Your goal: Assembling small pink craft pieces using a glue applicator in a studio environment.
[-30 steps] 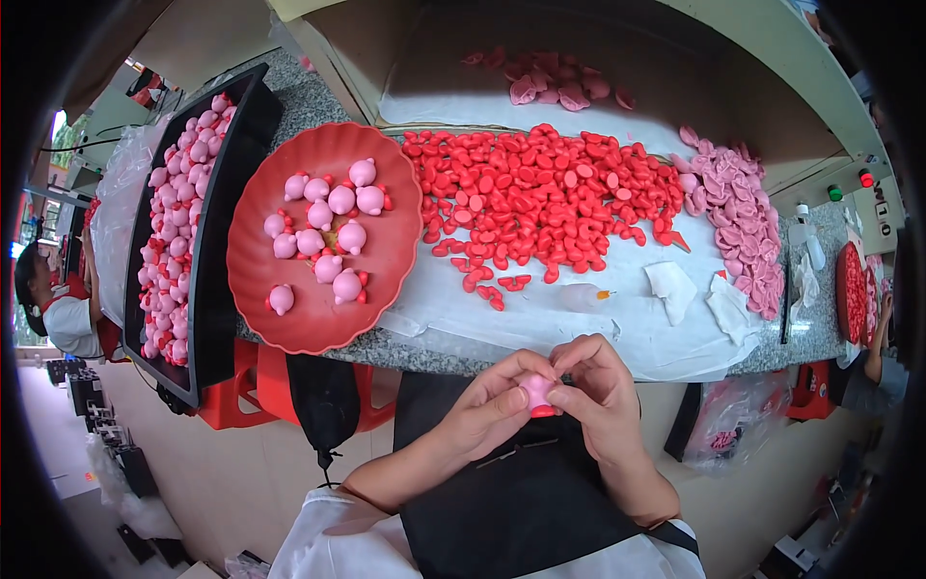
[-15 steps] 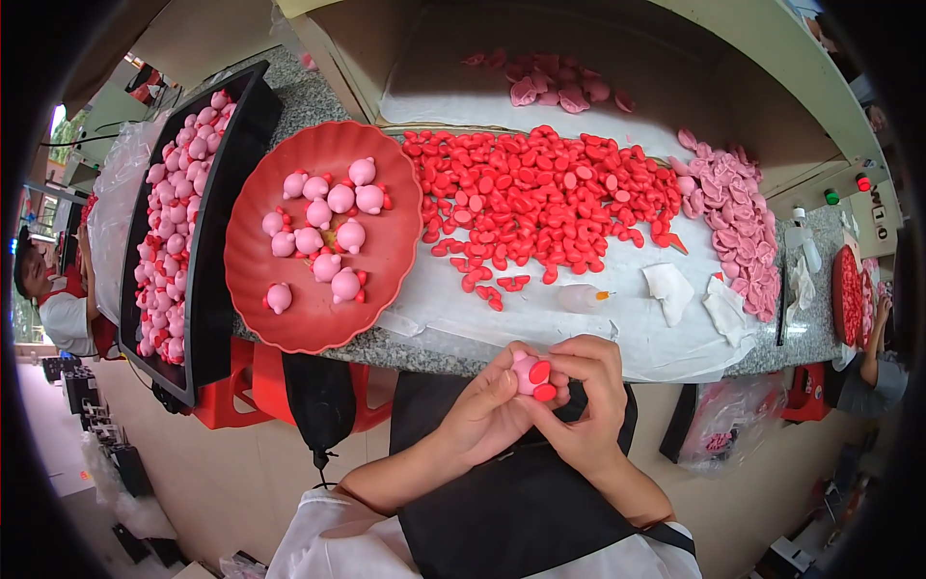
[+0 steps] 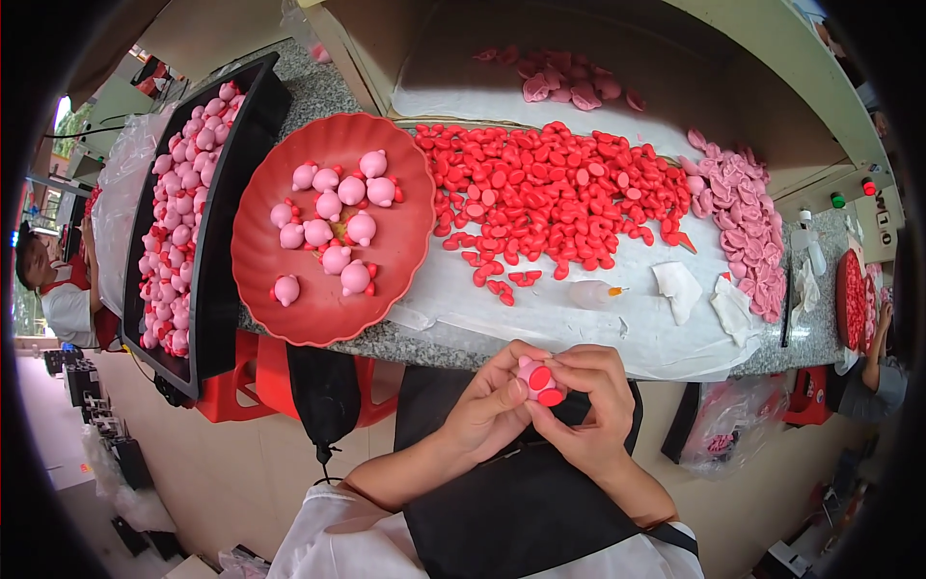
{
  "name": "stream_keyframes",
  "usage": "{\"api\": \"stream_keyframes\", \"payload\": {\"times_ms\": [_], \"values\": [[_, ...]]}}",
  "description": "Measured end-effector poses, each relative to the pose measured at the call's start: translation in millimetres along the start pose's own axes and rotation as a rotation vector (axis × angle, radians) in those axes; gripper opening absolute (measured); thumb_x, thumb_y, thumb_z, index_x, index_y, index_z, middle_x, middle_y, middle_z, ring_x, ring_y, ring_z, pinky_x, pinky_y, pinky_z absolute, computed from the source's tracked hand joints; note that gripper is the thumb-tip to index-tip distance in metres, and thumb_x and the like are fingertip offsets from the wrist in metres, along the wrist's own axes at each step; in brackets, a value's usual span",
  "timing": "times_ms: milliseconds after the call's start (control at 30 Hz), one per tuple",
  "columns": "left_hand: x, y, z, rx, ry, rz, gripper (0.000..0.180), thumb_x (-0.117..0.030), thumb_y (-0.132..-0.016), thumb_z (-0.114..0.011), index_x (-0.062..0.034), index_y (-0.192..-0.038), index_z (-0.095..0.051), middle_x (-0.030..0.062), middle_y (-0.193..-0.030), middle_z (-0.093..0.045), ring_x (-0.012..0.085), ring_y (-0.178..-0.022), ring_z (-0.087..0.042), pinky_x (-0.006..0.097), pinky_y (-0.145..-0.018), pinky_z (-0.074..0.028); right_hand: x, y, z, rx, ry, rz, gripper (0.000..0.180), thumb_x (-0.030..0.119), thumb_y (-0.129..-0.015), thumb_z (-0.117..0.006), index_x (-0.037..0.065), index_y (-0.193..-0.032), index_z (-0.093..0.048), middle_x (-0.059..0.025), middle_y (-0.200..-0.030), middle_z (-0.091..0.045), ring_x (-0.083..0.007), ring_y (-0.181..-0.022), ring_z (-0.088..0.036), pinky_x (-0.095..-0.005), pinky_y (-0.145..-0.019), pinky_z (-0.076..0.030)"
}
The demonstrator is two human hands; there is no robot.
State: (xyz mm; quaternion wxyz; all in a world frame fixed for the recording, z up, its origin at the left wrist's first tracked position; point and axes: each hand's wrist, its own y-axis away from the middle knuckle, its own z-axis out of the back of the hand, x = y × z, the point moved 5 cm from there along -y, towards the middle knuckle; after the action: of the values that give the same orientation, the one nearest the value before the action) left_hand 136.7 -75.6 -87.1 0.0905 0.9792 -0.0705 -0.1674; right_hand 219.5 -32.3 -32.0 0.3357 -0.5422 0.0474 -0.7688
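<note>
Both hands met just near of the desk [image 3: 579, 345]: the left hand [image 3: 487, 410] and right hand [image 3: 588, 410] had their fingers clamped on a pink toy figure [image 3: 536, 378] with red parts.

Head view: worn camera, looks steeply down over the granite counter [image 3: 424, 340].
Nearness: close above the counter's near edge.
Facing: forward across it.
</note>
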Motion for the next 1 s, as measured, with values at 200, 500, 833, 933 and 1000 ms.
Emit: {"api": "stream_keyframes", "payload": {"times_ms": [200,500,833,933,1000], "values": [[4,-2,3,0.099,0.123,0.012,0.032,-0.020,-0.077,-0.053,-0.0061,-0.102,-0.041,0.0058,-0.094,-0.049,0.0146,-0.088,-0.048,0.026,-0.078,-0.038,-2,3,-1,-0.013,0.000,0.004,0.036,-0.001,-0.050,-0.068,0.001,-0.082,-0.052,-0.0118,-0.081,-0.050,-0.0225,-0.075,-0.050,-0.0276,-0.062,-0.042],[4,-4,-3,0.176,0.088,0.037,0.033,-0.024,-0.079,-0.049,-0.0072,-0.105,-0.037,0.0088,-0.093,-0.049,0.0172,-0.087,-0.049,0.029,-0.079,-0.038,-25,10,2,0.029,-0.865,-0.505,0.029,-0.002,-0.070,-0.050,-0.004,-0.098,-0.045,-0.0111,-0.094,-0.046,-0.0149,-0.078,-0.048,-0.0237,-0.064,-0.040],[2,2,-4,0.080,-0.160,0.013,0.042,-0.028,-0.079,-0.049,-0.0084,-0.111,-0.029,0.0082,-0.097,-0.045,0.0158,-0.089,-0.046,0.028,-0.074,-0.038,-30,12,-11,0.165,-1.065,-0.749,0.029,-0.005,-0.069,-0.055,0.002,-0.092,-0.039,-0.0082,-0.090,-0.049,-0.0123,-0.081,-0.048,-0.0208,-0.060,-0.040],[2,2,-4,0.049,-0.175,-0.022,0.043,-0.027,-0.079,-0.049,-0.0092,-0.112,-0.028,0.0087,-0.098,-0.045,0.0151,-0.088,-0.046,0.028,-0.075,-0.038,-29,13,-12,0.146,-1.081,-0.754,0.030,-0.004,-0.068,-0.056,0.002,-0.092,-0.039,-0.0078,-0.090,-0.050,-0.0123,-0.082,-0.048,-0.0210,-0.062,-0.040],[2,2,-6,0.052,-0.176,-0.026,0.045,-0.027,-0.079,-0.049,-0.0094,-0.113,-0.027,0.0091,-0.096,-0.046,0.0149,-0.088,-0.047,0.028,-0.076,-0.037,-29,13,-12,0.135,-1.084,-0.752,0.031,-0.004,-0.067,-0.057,0.003,-0.092,-0.039,-0.0078,-0.090,-0.050,-0.0125,-0.083,-0.048,-0.0215,-0.065,-0.040]]}}
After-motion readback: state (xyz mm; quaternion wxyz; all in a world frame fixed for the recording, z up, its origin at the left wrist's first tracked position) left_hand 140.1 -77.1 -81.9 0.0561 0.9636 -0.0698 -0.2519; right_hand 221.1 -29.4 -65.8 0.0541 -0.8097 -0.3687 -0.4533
